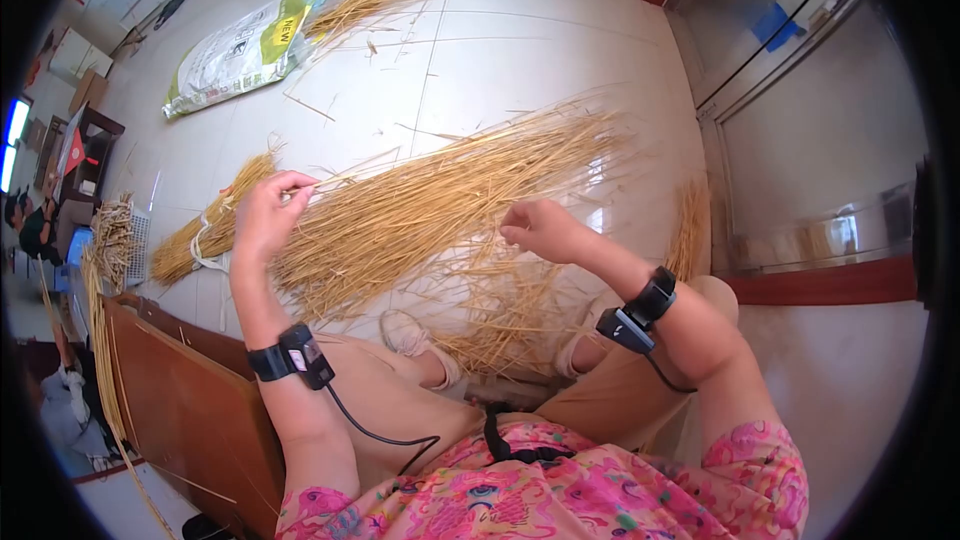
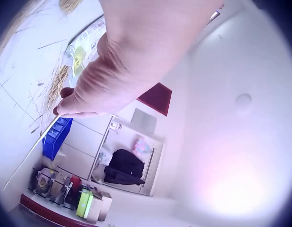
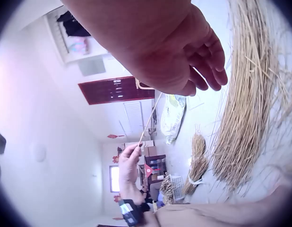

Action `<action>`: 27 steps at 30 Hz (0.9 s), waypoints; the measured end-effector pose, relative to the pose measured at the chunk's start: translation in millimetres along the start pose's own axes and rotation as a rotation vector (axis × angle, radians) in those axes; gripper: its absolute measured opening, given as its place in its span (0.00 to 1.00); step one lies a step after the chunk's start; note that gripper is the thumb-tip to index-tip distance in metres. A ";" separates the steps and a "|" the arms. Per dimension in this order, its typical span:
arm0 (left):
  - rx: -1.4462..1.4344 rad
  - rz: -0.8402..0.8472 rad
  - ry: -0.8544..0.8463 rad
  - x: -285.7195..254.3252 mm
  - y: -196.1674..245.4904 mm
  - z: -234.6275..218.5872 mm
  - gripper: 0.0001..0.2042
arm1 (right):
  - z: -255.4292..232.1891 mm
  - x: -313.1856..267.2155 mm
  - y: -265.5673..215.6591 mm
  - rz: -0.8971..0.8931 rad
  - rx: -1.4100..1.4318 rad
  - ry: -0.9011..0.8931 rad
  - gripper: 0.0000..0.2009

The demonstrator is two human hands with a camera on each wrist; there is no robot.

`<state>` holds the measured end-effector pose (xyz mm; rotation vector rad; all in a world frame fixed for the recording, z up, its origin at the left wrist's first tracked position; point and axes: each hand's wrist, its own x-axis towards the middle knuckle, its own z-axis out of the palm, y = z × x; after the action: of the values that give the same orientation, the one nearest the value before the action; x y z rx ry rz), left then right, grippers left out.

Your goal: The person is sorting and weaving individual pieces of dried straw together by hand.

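My left hand is raised over the left end of a wide pile of golden straw on the floor. Between its thumb and fingertips it pinches a thin straw stalk, which slants away from the fingers in the left wrist view. My right hand hovers near the pile's right part, its fingers loosely bent with nothing seen in them. Left of the pile lies a straw bundle bound with a white tie. Shorter loose straw is scattered between my shoes.
A white and green sack with straw sticking out lies at the back. A brown wooden panel stands beside my left leg. To the right are a glass door and a small straw bunch. Another person sits far left.
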<state>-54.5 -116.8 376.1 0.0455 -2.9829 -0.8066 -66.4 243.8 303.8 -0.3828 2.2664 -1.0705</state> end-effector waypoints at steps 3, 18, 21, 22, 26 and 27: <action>-0.129 -0.019 0.109 6.3 -17.9 0.3 0.07 | -6.7 -3.8 11.8 -0.040 -0.371 0.184 0.13; -0.119 -0.009 0.773 28.1 12.0 20.3 0.06 | -40.9 -15.8 9.6 0.060 -0.445 0.212 0.13; -0.339 0.011 0.650 39.4 8.7 38.6 0.06 | -44.1 -15.6 10.8 0.076 -0.444 0.208 0.14; -0.170 -0.031 0.585 38.6 18.0 45.6 0.07 | -45.8 -17.1 7.6 0.091 -0.429 0.199 0.14; 0.156 -0.047 0.312 37.4 16.8 47.7 0.07 | -47.0 -20.9 3.3 0.097 -0.454 0.186 0.14; 0.001 -0.058 0.375 36.6 23.1 40.9 0.07 | -46.0 -20.6 5.6 0.089 -0.432 0.192 0.14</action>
<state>-93.7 -77.8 353.9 0.2543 -2.6387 -0.7102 -79.2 285.0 330.5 -0.3585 2.6609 -0.5863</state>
